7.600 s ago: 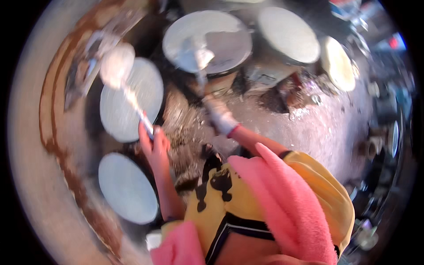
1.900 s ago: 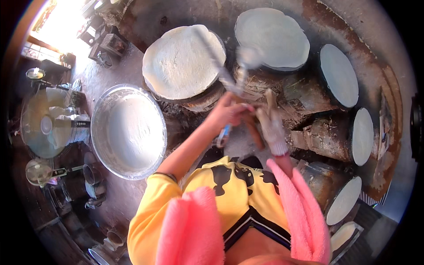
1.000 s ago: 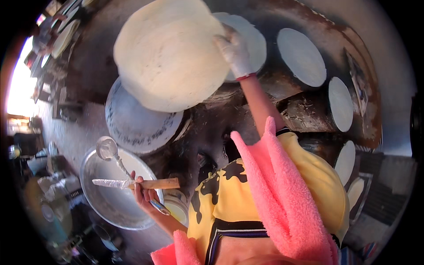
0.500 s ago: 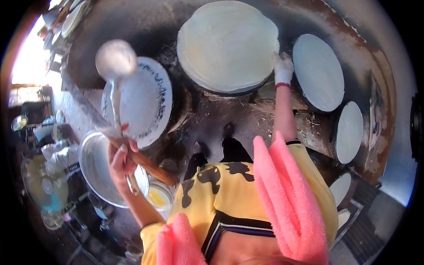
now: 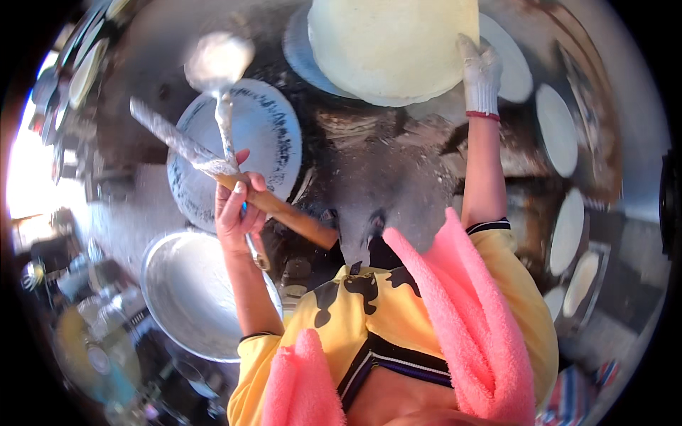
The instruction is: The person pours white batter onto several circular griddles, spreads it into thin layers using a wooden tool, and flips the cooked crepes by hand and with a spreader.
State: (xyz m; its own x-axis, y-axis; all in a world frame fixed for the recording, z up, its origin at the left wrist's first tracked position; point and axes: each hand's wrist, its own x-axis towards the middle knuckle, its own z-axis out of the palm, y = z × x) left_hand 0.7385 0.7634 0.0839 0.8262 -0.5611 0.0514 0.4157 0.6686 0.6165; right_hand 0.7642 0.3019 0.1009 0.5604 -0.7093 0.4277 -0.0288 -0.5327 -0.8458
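Observation:
My left hand (image 5: 236,209) grips two tools together: a metal ladle (image 5: 217,60) whose bowl hangs over a round griddle plate (image 5: 273,142), and a wooden-handled flat spatula (image 5: 206,167) lying across the hand. My right hand (image 5: 481,69), in a white glove, holds the edge of a large thin pale flatbread (image 5: 391,42) lifted above the far griddle plate (image 5: 302,53). A pink towel (image 5: 455,305) hangs around my neck over a yellow shirt.
A wide metal basin of white batter (image 5: 188,295) sits at lower left. Several more round flatbreads (image 5: 558,128) lie on plates along the right rim of the dark, crusted stove (image 5: 383,170). Cluttered pots and utensils (image 5: 78,284) fill the far left.
The ladle has stayed raised over the left griddle plate. My right hand has lifted the big flatbread up off the far plate, and my view has shifted left.

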